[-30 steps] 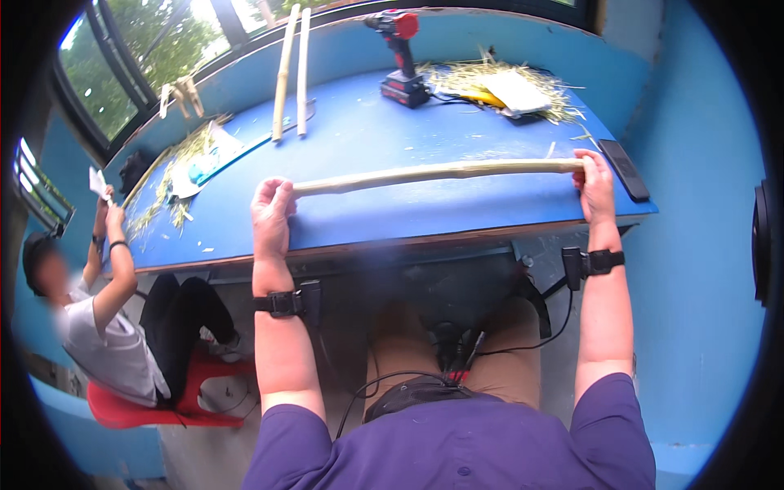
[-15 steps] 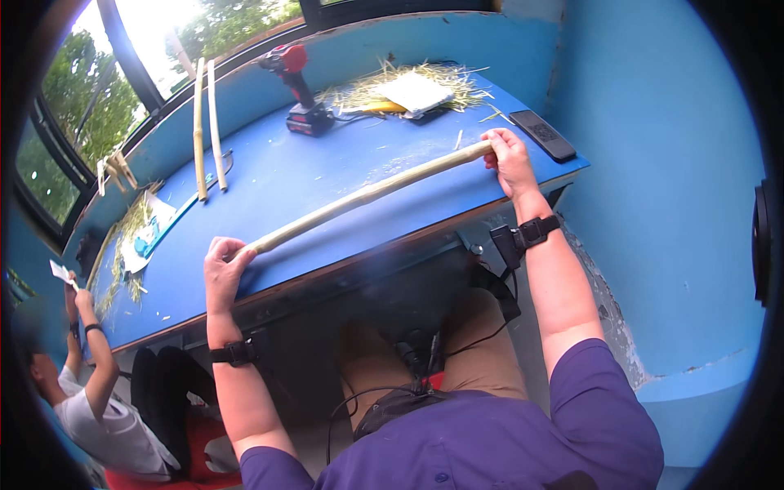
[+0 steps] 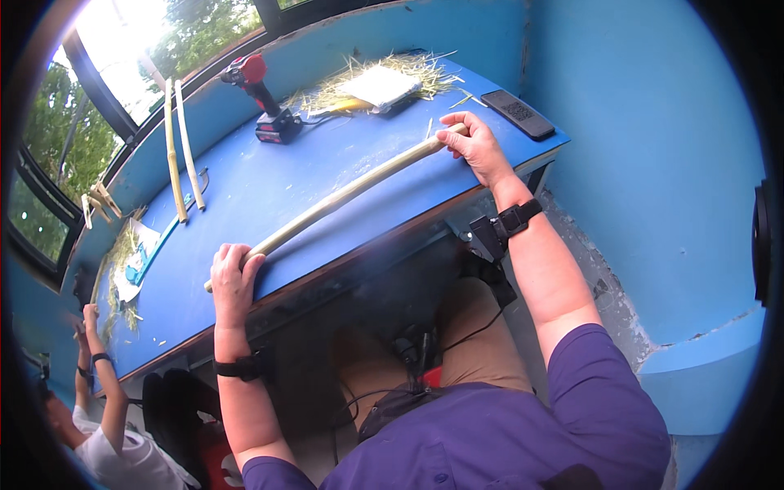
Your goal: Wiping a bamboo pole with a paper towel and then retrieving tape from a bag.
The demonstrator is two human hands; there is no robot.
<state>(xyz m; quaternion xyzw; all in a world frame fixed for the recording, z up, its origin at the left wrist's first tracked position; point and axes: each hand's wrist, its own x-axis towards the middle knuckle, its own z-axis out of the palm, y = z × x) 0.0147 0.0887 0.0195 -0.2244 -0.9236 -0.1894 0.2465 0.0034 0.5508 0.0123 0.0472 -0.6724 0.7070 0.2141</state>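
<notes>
A long pale wooden stick [image 3: 351, 189] runs slantwise above the blue table, its right end farther from me than its left. My left hand [image 3: 234, 284] is closed around it near the left end, and a short stub [image 3: 209, 286] pokes out past the fingers. At the far end, my right hand [image 3: 478, 147] pinches the stick between thumb and fingers, some of them curled over the tip. A black phone-like device [image 3: 518, 114] lies on the table just beyond my right hand.
On the blue table [image 3: 269, 180] stand a red-and-black cordless drill [image 3: 260, 90] and a straw heap [image 3: 425, 72] with a white packet [image 3: 380, 85]. Two slim sticks [image 3: 174, 155] lean at the window side, near a teal strip [image 3: 159, 249]. Another person [image 3: 114, 400] sits at left.
My left hand has slid inward along the stick, so its end now shows beyond my fingers. My view has shifted slightly. The other person's hands have moved, and the white piece there is out of sight.
</notes>
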